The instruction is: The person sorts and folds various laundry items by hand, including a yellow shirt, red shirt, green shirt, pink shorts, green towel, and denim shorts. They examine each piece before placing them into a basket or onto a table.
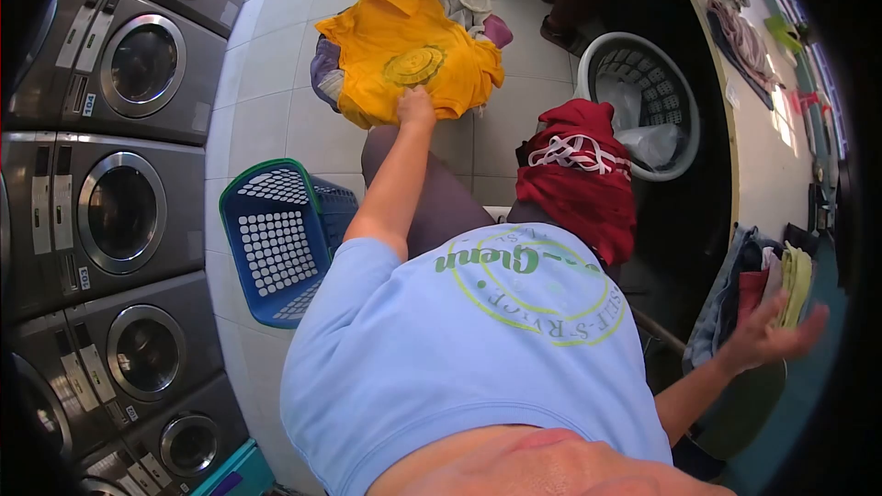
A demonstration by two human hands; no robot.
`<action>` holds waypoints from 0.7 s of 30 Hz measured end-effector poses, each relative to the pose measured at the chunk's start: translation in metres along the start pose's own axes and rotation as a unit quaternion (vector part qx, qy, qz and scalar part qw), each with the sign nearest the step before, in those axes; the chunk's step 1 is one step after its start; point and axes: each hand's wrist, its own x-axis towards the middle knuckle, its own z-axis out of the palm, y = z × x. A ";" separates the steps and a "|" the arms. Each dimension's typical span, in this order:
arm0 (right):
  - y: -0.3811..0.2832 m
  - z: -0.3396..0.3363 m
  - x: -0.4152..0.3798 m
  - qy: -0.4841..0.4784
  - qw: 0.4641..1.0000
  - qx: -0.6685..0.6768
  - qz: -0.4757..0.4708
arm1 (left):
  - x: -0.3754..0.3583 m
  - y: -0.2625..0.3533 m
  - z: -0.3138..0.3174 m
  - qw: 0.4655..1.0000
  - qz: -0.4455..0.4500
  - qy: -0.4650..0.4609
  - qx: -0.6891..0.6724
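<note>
My left hand [415, 107] reaches forward and grips a yellow T-shirt [404, 55] with a round print. The shirt lies on top of a heap of laundry [464, 0] on the tiled floor. My right hand [767, 332] is out to the right, fingers spread, resting against a stack of folded clothes [781, 280] at the counter's near end; it holds nothing. A red garment with white cords [579, 179] is draped by my thigh.
An empty blue laundry basket [276, 239] stands on the floor at my left. A white basket [643, 96] holding clear plastic bags sits ahead on the right. Stacked front-loading washers [119, 211] line the left side. The counter [749, 138] carries more clothes. Another person's legs [570, 0] stand at the top.
</note>
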 end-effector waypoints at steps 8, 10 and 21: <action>-0.122 0.081 0.008 -0.149 0.903 0.386 0.115 | 0.012 -0.031 -0.012 0.994 0.052 -0.096 -0.015; -0.138 0.092 0.013 -0.124 0.882 0.445 0.094 | 0.015 -0.043 -0.026 0.985 0.108 -0.132 -0.039; -0.210 0.096 0.007 -0.320 0.723 0.612 0.006 | -0.017 -0.002 -0.054 0.997 0.055 -0.044 -0.015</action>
